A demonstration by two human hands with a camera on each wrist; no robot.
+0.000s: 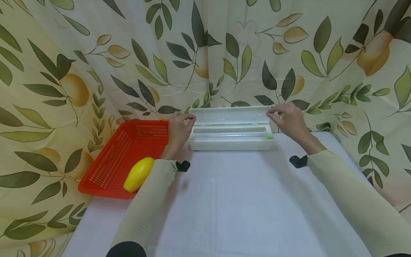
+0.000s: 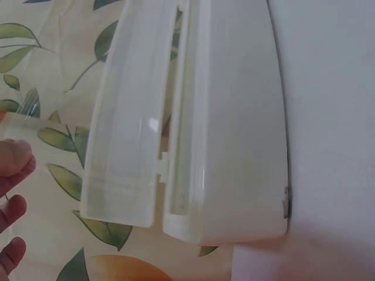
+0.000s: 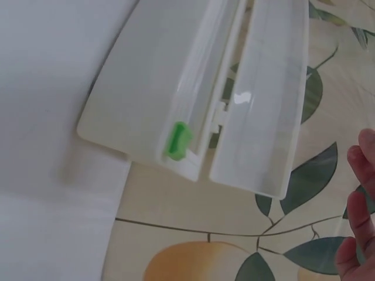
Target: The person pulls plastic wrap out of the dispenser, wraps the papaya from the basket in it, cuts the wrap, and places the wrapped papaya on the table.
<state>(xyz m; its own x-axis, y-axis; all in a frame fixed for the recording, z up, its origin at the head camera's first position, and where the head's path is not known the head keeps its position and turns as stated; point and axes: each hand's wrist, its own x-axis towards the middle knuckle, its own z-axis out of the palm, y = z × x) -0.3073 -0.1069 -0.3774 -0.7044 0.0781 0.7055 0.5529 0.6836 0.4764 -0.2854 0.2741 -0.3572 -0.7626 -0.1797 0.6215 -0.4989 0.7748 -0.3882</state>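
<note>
A white cling film dispenser (image 1: 229, 145) lies at the back of the table with its lid (image 1: 229, 116) raised. Inside it a clear roll (image 1: 224, 135) shows, and a green slider (image 3: 179, 141) sits at the right end. My left hand (image 1: 179, 131), thumb against fingertips, pinches the edge of thin clear cling film (image 2: 29, 105) by the lid's left corner. At the right corner my right hand (image 1: 290, 119) pinches in the same way. The film is so transparent that most of its outline cannot be made out. Both wrist views show the fingers apart from the lid.
Left of the dispenser stands a red perforated plastic basket (image 1: 128, 142), partly behind my left arm. A yellow, mango-like fruit (image 1: 138, 175) lies in it. White cloth covers the table (image 1: 237, 200). A leaf-patterned curtain (image 1: 205, 53) hangs close behind.
</note>
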